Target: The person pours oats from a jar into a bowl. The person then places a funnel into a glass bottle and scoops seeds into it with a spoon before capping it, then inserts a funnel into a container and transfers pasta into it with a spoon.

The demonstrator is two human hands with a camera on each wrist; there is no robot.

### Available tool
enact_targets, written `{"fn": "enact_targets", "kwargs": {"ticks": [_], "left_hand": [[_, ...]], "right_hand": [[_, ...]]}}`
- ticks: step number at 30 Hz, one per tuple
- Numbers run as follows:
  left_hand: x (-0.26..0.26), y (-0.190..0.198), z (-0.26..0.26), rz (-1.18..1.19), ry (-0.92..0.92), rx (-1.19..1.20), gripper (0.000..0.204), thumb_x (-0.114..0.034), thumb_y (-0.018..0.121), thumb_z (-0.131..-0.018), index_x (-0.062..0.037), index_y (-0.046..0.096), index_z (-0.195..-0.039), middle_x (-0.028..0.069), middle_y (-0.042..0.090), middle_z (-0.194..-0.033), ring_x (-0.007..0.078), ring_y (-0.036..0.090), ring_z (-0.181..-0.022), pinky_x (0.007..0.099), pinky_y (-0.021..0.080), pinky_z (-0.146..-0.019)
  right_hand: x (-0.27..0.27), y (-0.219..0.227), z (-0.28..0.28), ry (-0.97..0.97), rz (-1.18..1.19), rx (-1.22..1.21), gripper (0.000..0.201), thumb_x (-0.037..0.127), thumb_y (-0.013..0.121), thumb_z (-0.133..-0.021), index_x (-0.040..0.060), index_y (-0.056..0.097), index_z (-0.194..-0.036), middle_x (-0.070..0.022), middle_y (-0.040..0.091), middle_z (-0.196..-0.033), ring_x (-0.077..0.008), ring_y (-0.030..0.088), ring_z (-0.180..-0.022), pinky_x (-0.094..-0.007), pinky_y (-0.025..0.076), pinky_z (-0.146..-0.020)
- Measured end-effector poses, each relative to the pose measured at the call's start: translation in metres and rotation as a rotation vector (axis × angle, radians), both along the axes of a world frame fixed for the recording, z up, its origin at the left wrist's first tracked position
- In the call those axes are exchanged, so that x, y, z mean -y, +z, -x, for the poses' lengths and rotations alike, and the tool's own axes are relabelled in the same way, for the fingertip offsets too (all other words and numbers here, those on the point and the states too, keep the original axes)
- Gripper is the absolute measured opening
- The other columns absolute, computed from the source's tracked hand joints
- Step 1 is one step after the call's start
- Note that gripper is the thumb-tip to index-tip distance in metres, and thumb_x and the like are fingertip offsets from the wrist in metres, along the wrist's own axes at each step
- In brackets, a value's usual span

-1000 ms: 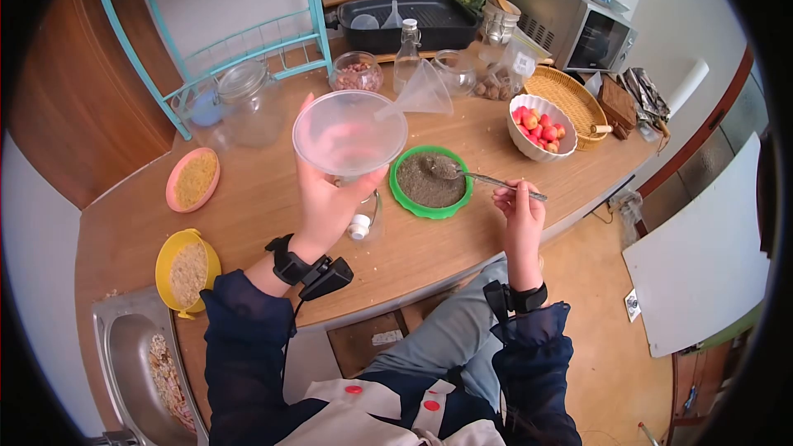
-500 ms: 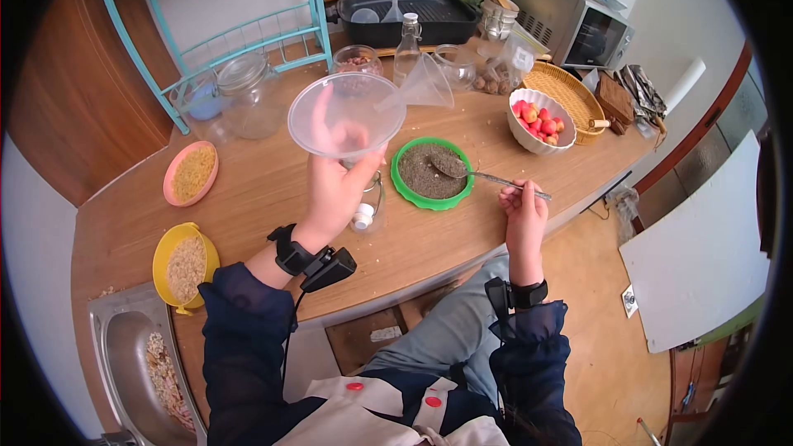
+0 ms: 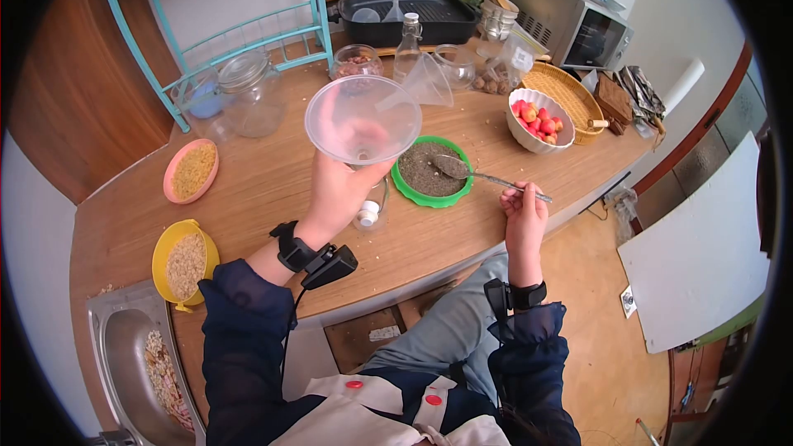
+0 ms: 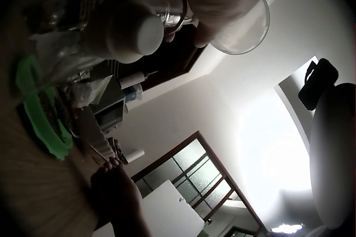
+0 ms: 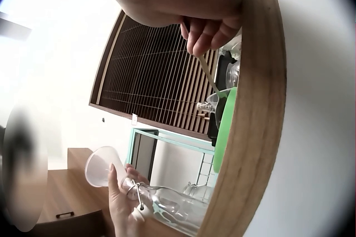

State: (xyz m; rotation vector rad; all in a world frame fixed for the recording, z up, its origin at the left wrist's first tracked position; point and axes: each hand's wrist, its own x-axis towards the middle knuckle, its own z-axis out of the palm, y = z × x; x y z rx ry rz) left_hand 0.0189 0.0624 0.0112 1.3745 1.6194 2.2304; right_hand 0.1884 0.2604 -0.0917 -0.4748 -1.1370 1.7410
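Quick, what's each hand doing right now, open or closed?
Left hand: closed, holding the clear funnel at the neck of the bottle.
Right hand: closed, pinching the spoon by its handle.

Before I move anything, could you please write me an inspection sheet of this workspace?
Surface: wooden counter, some crumbs scattered on it
Job's things: funnel at the mouth of a glass bottle; spoon reaching over the green dish of grey-brown grains
Clutter: yellow bowl, pink dish, fruit bowl, glass jars
Hands: left hand grips the bottle's neck; right hand pinches the spoon
Cables: black cord below the left wrist
Surroundings: sink with food scraps, microwave, blue rack
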Motion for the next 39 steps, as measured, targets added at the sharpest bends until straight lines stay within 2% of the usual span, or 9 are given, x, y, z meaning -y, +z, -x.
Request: {"fn": "enact_targets", "kwargs": {"ticks": [5, 13, 19, 26, 28, 34, 36, 37, 39], "left_hand": [[-0.001, -0.009, 0.007, 0.032, -0.004, -0.006, 0.08, 0.003, 0.061, -0.069, -0.0062, 0.013, -0.133, 0.0017, 0.05, -0.078, 0.01, 0.048, -0.076, 0.0246, 0.04, -0.071], [-0.001, -0.009, 0.007, 0.034, -0.033, -0.004, 0.075, 0.004, 0.058, -0.07, -0.005, 0.017, -0.132, 0.0012, 0.049, -0.077, 0.0098, 0.047, -0.073, 0.0242, 0.039, -0.07], [-0.001, -0.01, 0.007, 0.028, -0.051, 0.001, 0.076, 0.004, 0.058, -0.07, -0.0058, 0.016, -0.133, 0.0013, 0.049, -0.078, 0.009, 0.047, -0.075, 0.024, 0.039, -0.071], [-0.002, -0.01, 0.007, 0.018, -0.044, 0.007, 0.075, 0.003, 0.058, -0.072, -0.0058, 0.015, -0.133, 0.0009, 0.048, -0.076, 0.0088, 0.047, -0.076, 0.024, 0.038, -0.075], [-0.002, -0.009, 0.007, 0.025, -0.038, 0.011, 0.074, 0.003, 0.058, -0.073, -0.006, 0.015, -0.133, 0.0008, 0.048, -0.076, 0.0087, 0.047, -0.076, 0.0241, 0.038, -0.075], [-0.003, -0.01, 0.009, 0.009, -0.067, 0.045, 0.074, 0.004, 0.057, -0.072, -0.0061, 0.016, -0.133, 0.0014, 0.048, -0.078, 0.009, 0.047, -0.077, 0.0239, 0.038, -0.075], [-0.002, -0.013, 0.013, 0.104, -0.007, -0.11, 0.073, -0.001, 0.056, -0.078, -0.0085, 0.009, -0.133, 0.0015, 0.051, -0.08, 0.0077, 0.052, -0.068, 0.0209, 0.043, -0.06], [-0.002, -0.013, 0.012, 0.105, -0.003, -0.11, 0.073, -0.001, 0.056, -0.078, -0.0085, 0.009, -0.133, 0.0015, 0.051, -0.08, 0.0077, 0.052, -0.068, 0.0209, 0.043, -0.06], [-0.005, -0.013, 0.007, -0.026, -0.01, -0.004, 0.055, -0.002, 0.057, -0.078, -0.0048, 0.028, -0.125, 0.0009, 0.051, -0.08, 0.0071, 0.052, -0.067, 0.0207, 0.042, -0.059]], "right_hand": [[-0.004, 0.015, 0.002, 0.04, -0.012, -0.045, 0.023, 0.023, 0.042, -0.09, 0.0021, 0.051, -0.089, -0.0079, 0.058, -0.075, -0.0133, 0.056, -0.068, -0.0257, 0.047, -0.067], [-0.005, 0.092, 0.011, 0.075, -0.153, -0.061, 0.023, 0.023, 0.041, -0.09, 0.0024, 0.052, -0.091, -0.0062, 0.057, -0.074, -0.0119, 0.055, -0.069, -0.0253, 0.047, -0.068], [-0.009, 0.107, 0.013, 0.126, -0.171, -0.011, 0.024, 0.024, 0.042, -0.09, 0.0021, 0.053, -0.091, -0.0054, 0.057, -0.074, -0.0112, 0.055, -0.069, -0.0251, 0.046, -0.066], [-0.008, 0.157, 0.011, 0.258, -0.234, -0.179, 0.023, 0.019, 0.041, -0.09, -0.0011, 0.052, -0.09, -0.0077, 0.056, -0.076, -0.0146, 0.054, -0.07, -0.0258, 0.045, -0.068], [-0.001, 0.176, 0.011, 0.337, -0.269, -0.208, 0.023, 0.019, 0.041, -0.09, -0.0009, 0.052, -0.091, -0.0073, 0.056, -0.075, -0.0146, 0.053, -0.071, -0.0261, 0.045, -0.069], [0.024, 0.202, 0.024, 0.345, -0.309, -0.137, 0.02, 0.018, 0.039, -0.091, 0.0012, 0.05, -0.092, -0.0047, 0.054, -0.073, -0.0122, 0.05, -0.07, -0.0258, 0.043, -0.068], [0.027, 0.198, 0.03, 0.44, -0.301, -0.164, 0.023, 0.019, 0.041, -0.09, -0.0011, 0.052, -0.092, -0.0071, 0.056, -0.075, -0.0142, 0.053, -0.07, -0.026, 0.044, -0.068], [0.031, 0.196, 0.032, 0.436, -0.292, -0.158, 0.023, 0.019, 0.041, -0.09, -0.0013, 0.052, -0.092, -0.007, 0.056, -0.075, -0.0139, 0.053, -0.07, -0.0261, 0.044, -0.067], [0.037, 0.194, 0.035, 0.435, -0.298, -0.154, 0.023, 0.019, 0.041, -0.09, -0.0012, 0.052, -0.091, -0.0071, 0.056, -0.075, -0.0139, 0.053, -0.07, -0.026, 0.044, -0.067]]}}
